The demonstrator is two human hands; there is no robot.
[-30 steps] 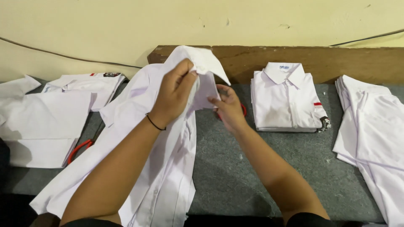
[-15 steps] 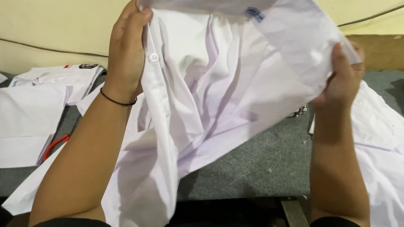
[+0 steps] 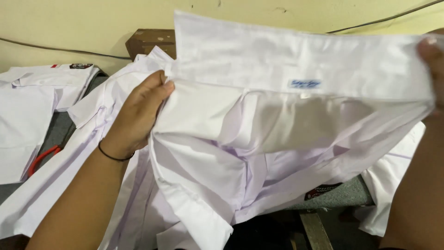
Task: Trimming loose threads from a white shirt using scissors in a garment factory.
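A yellow wall [image 3: 69, 23] backs us. Our left hand [image 3: 138, 115] and right hand [image 3: 432, 58], at three o'clock, pinch the shirt [image 3: 259, 129] by its collar.

More white shirts [image 3: 32, 106] lie on the grey table [image 3: 60, 132] at left beside red-handled scissors [image 3: 40, 159], under a yellow wall [image 3: 69, 23] crossed by a cable [image 3: 60, 49].

raised shirt [image 3: 259, 139] blocks table, shirts [image 3: 32, 106] left
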